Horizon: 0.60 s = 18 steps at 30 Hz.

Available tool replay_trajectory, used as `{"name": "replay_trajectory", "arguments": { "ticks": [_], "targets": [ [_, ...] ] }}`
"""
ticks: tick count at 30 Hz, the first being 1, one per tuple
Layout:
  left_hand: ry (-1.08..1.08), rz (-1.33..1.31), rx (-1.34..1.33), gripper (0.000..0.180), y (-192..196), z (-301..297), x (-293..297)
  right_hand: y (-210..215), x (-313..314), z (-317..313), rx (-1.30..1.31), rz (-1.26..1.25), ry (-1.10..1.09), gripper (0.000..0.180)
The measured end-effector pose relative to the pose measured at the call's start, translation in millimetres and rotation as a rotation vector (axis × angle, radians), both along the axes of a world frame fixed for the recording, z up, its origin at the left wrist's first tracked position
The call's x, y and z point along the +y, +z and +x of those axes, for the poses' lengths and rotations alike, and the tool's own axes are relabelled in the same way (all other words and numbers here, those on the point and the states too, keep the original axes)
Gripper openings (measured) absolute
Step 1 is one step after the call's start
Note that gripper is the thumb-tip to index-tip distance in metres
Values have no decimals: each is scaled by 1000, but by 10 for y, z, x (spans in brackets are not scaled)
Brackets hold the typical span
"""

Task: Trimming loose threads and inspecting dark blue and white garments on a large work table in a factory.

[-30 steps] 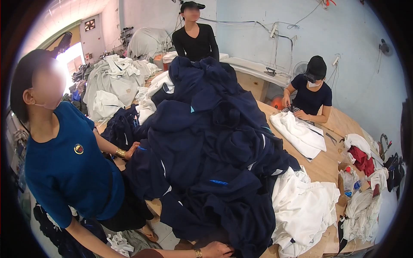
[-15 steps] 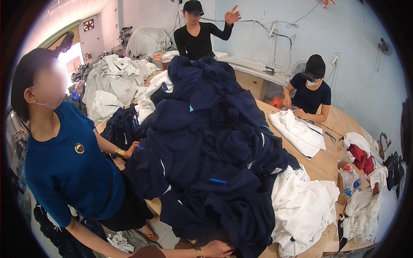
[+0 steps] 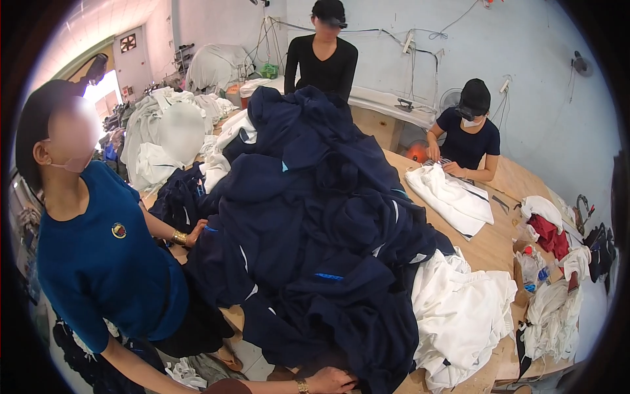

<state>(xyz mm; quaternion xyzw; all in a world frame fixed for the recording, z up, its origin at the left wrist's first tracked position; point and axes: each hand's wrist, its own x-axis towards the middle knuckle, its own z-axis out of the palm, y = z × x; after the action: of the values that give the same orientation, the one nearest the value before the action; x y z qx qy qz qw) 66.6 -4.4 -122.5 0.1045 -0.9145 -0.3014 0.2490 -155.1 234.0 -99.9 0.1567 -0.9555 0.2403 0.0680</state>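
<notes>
Navy garment pile (image 3: pixel 315 223) on wooden table (image 3: pixel 489 246), wearer's own hands unseen, grip cannot be told

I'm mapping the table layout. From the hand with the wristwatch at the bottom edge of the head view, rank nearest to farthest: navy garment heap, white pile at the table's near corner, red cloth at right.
From the hand:
1. Navy garment heap, touching it, just above.
2. White pile, to its right.
3. Red cloth, far right, near the table edge.

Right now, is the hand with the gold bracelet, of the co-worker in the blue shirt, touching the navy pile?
Touching. The head view shows the co-worker's hand pressed against the pile of navy garments, no gap.
</notes>
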Motion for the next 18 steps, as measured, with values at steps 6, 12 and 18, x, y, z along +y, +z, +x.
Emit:
{"name": "replay_trajectory", "arguments": {
  "ticks": [6,12,18],
  "targets": [
    [41,-51,-80,23,-23,1,3,-185,50,-96,-166,5,-101,35],
    [18,-25,-81,23,5,2,-30,-111,2,-58,-104,-23,-82,37],
    [27,-6,-33,22,-12,-18,-12,-37,-11,-29,-104,30,-81,38]
  ]
}}
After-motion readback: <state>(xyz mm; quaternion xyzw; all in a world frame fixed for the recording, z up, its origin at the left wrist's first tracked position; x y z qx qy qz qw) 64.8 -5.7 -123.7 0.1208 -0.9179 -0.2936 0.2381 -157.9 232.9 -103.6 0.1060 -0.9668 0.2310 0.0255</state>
